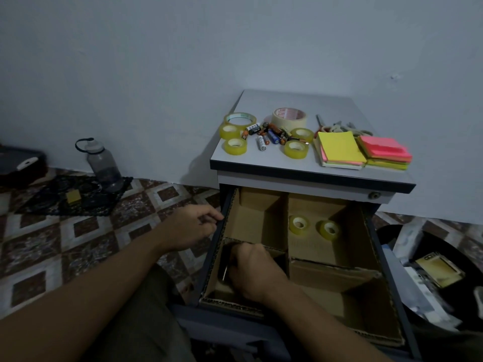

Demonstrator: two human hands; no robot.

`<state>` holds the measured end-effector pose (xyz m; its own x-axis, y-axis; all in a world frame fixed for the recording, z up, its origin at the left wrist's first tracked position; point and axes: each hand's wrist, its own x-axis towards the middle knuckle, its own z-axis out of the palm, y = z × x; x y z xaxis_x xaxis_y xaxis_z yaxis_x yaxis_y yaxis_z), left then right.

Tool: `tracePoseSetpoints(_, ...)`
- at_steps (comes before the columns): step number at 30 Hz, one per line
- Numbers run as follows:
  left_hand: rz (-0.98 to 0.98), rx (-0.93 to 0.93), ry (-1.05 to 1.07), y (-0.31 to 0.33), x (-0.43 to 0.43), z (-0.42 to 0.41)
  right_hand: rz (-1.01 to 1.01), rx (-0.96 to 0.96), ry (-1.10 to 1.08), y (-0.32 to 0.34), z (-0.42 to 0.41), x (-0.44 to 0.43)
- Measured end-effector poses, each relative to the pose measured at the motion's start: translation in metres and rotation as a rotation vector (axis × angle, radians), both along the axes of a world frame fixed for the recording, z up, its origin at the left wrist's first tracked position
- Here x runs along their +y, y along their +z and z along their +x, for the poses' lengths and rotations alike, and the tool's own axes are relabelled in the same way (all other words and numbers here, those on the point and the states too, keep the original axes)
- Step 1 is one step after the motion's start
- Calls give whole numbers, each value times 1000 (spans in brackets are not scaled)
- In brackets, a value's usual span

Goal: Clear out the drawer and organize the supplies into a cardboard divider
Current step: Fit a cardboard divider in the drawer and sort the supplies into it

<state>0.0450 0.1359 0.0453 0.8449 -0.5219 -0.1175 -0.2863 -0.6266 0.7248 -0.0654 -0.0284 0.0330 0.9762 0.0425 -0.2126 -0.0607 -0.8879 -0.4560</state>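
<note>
A cardboard divider [332, 273] fills the open drawer [392, 270] of a small cabinet. Two clear tape rolls [299, 224] [328, 229] lie in its back right compartment. My right hand [254, 273] is down in the front left compartment, fingers curled round a dark object [224, 270] that is mostly hidden. My left hand [193, 226] pinches the divider's left wall at the drawer's edge. On the cabinet top [295, 100] lie more tape rolls [235, 146], a masking tape roll [288, 117], several batteries [269, 134], sticky note pads [339, 150] and scissors [320, 124].
A water bottle [103, 165] stands on a dark cloth [70, 194] on the tiled floor at the left, with a small yellow pad [73, 197] beside it. A dark bin [439, 278] holding packaging sits right of the drawer. The wall is close behind the cabinet.
</note>
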Motion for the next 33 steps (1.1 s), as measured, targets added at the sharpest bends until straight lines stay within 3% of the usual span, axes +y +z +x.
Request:
tracePoseSetpoints(6,-10,-16,13,1,0,-1,-35,207,128,6,-6,-18)
tracePoseSetpoints(14,58,-102,5,5,-2,-7,43,184,163,21,-9,-22)
tracePoseSetpoints(18,-20,-197,52,18,-9,-12,138,199,188,52,-12,-34)
tracePoseSetpoints(21,-118,-251,59,38,-17,-10,219,117,191,82,-10,-52)
tracePoseSetpoints(26,-218,-384,63,79,-29,10,136,-99,119,126,16,-97)
tracePoseSetpoints(33,-89,-501,85,117,-63,77,31,-384,-40,167,76,-149)
